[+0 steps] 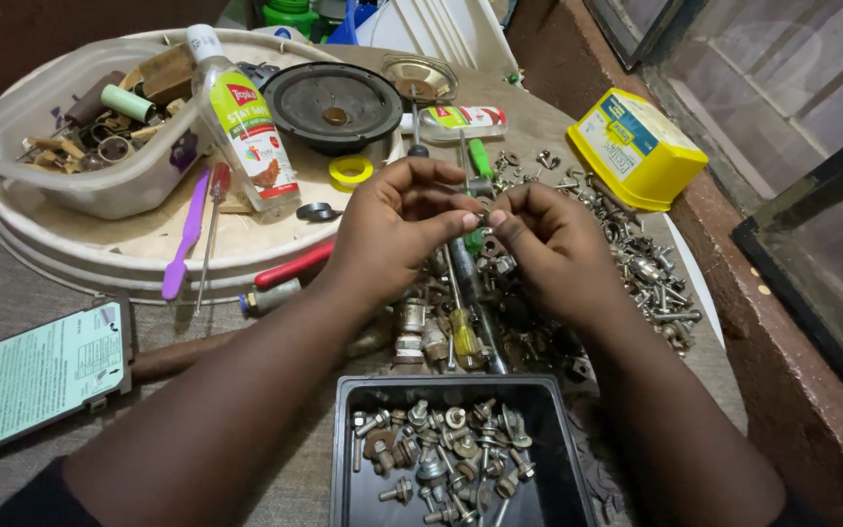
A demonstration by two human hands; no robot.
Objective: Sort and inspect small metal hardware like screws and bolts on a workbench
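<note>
Head view of a cluttered work surface. The left hand [397, 220] and the right hand [548, 239] meet at the centre of the scene, fingertips together, both pinched closed on one small metal part [481, 208] held between them above the table; the part is too small to tell its kind. Directly beneath and to the right lies a loose heap of screws, nuts and bolts [636, 263], with a yellow-handled screwdriver [462, 330] lying among it just near of the hands. At the near edge stands a black rectangular tray [345, 439] that holds sorted bolts and nuts. To the left, a round white tray [100, 249] carries a clear plastic tub [70, 185] of odd parts, a plastic bottle [246, 127], a black speaker cone [334, 102], a roll of yellow tape [350, 171] and a purple tool [187, 239]. A yellow box [636, 146] lies at the far right.
</note>
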